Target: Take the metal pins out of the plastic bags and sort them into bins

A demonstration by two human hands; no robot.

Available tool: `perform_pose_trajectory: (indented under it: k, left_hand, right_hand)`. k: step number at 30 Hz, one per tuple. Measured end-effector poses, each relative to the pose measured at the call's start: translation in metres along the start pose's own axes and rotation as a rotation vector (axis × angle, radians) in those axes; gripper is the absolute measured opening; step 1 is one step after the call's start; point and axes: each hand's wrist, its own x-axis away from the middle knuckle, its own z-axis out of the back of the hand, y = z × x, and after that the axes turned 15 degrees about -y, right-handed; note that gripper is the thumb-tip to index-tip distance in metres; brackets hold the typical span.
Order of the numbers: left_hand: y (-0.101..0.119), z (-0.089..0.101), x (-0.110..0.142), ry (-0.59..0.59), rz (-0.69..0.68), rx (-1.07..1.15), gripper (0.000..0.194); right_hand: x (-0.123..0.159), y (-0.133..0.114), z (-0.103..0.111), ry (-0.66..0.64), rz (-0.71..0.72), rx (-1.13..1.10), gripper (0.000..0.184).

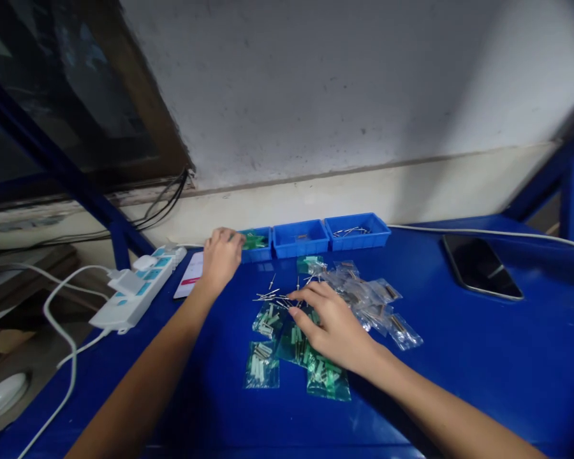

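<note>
My left hand [224,255] is at the left end of the row of bins, its fingers curled beside a blue bin [258,255] with green plastic packets [255,240] in it. What those fingers hold, if anything, is hidden. Over a loose pile of thin metal pins like blind rivets [272,296] reaches my right hand [332,322], thumb and forefinger apart at the pile's right edge. Beneath and in front of it lie green-tinted bags of small pale cylinders [262,364]. To its right is a heap of clear bags [363,293] with brownish metal pieces.
Beside the first bin stand a middle blue bin [300,245] and a right blue bin [358,239] with loose pins. A dark phone [481,266] lies at the right. At the left are a lit phone [190,277] and a white power strip [136,293] with cables. A wall [316,95] rises behind.
</note>
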Motion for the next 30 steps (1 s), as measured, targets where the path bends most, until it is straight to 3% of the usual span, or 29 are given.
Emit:
perform_pose_trajectory:
  k: [2,4,6,7,11,13,18,21,24,27,30]
  left_hand:
    - [0.01,-0.016,0.004,-0.037,0.051,0.015,0.022]
    - [0.019,-0.027,0.014,0.052,0.132,0.067,0.028]
    - [0.024,-0.03,0.027,0.088,0.146,0.135,0.032]
    - [0.026,-0.028,0.035,0.049,0.106,0.189,0.031]
    - [0.032,-0.011,0.064,-0.33,-0.085,0.517,0.026]
    - [0.037,-0.002,0.073,-0.531,-0.211,0.565,0.027]
    - [0.04,0.007,0.076,-0.732,-0.322,0.526,0.037]
    - [0.037,0.003,0.075,-0.674,-0.3,0.561,0.029]
    - [0.036,-0.005,0.074,-0.529,-0.201,0.664,0.024]
    - [0.041,-0.01,0.073,-0.42,-0.071,0.927,0.026]
    - [0.05,-0.007,0.074,-0.385,-0.04,1.143,0.023]
  right_hand:
    - [-0.001,0.002,0.0,0.007,-0.013,0.016,0.026]
    - [-0.002,0.003,0.002,0.01,-0.038,0.011,0.027]
    - [-0.003,0.002,0.005,0.019,-0.066,-0.001,0.028]
    - [-0.003,0.001,0.006,0.025,-0.082,-0.006,0.028]
    - [-0.003,-0.003,0.012,0.071,-0.165,-0.005,0.032]
    - [-0.002,-0.005,0.014,0.091,-0.191,0.004,0.033]
    - [0.0,-0.008,0.013,0.082,-0.197,-0.024,0.033]
    - [0.0,-0.006,0.008,0.066,-0.165,-0.016,0.035]
    - [-0.002,-0.001,0.003,0.023,-0.126,0.019,0.036]
    - [-0.003,0.001,0.001,-0.02,-0.096,0.027,0.034]
    - [-0.004,-0.002,0.002,-0.043,-0.058,-0.041,0.03]
